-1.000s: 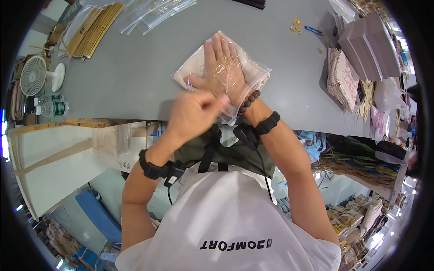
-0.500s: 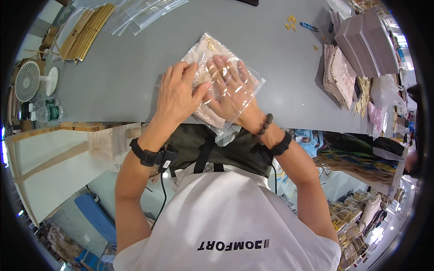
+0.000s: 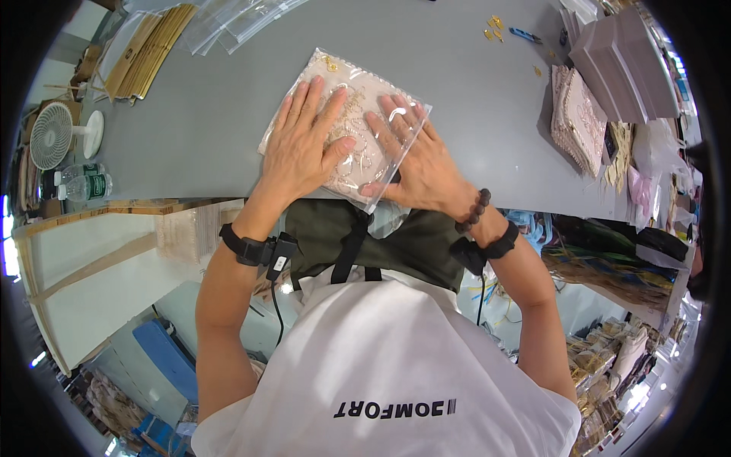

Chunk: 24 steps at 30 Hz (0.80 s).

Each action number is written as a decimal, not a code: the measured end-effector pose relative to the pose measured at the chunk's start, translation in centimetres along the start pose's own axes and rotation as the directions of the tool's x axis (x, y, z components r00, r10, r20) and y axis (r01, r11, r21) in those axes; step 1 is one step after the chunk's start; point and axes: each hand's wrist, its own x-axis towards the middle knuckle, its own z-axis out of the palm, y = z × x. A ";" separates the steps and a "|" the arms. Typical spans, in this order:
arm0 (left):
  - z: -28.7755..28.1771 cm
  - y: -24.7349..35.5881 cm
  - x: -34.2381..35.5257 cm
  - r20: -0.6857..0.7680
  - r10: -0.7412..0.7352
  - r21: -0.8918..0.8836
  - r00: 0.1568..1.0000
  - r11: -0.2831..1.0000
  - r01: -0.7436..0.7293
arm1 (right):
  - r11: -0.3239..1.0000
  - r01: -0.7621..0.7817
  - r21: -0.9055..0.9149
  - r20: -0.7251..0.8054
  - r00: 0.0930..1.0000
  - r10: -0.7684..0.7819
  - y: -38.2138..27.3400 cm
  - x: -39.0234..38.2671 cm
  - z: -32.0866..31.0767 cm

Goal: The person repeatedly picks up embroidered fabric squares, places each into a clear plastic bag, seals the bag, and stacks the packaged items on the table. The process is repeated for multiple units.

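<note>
A pale pink, beaded fabric piece [image 3: 367, 152] lies flat inside a clear zip bag [image 3: 402, 154] at the table's near edge. Small gold trim [image 3: 330, 65] shows at its far corner. My left hand [image 3: 299, 148] rests on top of the bag's left half, palm down with the fingers stretched out. At the bag's right edge, where the zip strip runs, my right hand [image 3: 429, 166] has its spread fingers under the clear film, over the fabric. Its palm and wrist are outside the bag.
Similar pink fabric pieces [image 3: 577, 122] are stacked at the right, beside a tall pale stack [image 3: 624, 65]. Blue snips [image 3: 525, 35] and gold pieces [image 3: 495, 29] lie far right. Clear bags [image 3: 240, 23], brown card [image 3: 152, 49], a white fan [image 3: 53, 135] and bottles [image 3: 85, 186] are leftward.
My right hand has drawn partly out of the bag toward the right. My left hand has spread flat farther over it. The bag has turned and lies smoother and squarer.
</note>
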 end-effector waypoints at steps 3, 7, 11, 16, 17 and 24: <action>0.0 0.1 0.5 -0.012 0.009 0.025 1.000 1.000 -0.009 | 0.999 -0.030 -0.018 -0.005 1.000 0.030 0.6 0.4 0.3; -0.8 1.1 -0.1 -0.133 -0.020 -0.002 0.991 1.000 0.020 | 0.996 -0.056 0.063 0.043 0.998 0.053 0.4 -0.1 -0.7; -2.5 4.3 -5.0 -0.396 -0.101 -0.088 0.913 0.994 0.072 | 0.981 -0.089 0.170 -0.052 0.994 0.099 -2.0 -4.6 -3.4; -0.8 9.5 -10.1 0.387 -0.532 -0.733 0.753 0.318 0.602 | 0.575 -0.550 0.606 0.250 0.818 0.519 -6.5 -6.8 -2.7; -0.3 9.8 -10.2 0.466 -0.500 -0.786 0.730 0.145 0.601 | 0.490 -0.620 0.613 0.370 0.773 0.515 -6.8 -6.4 -2.4; 1.2 10.8 -9.1 0.499 -0.538 -0.807 0.679 -0.002 0.591 | 0.135 -0.745 0.653 0.595 0.615 0.517 -7.9 -4.5 -1.0</action>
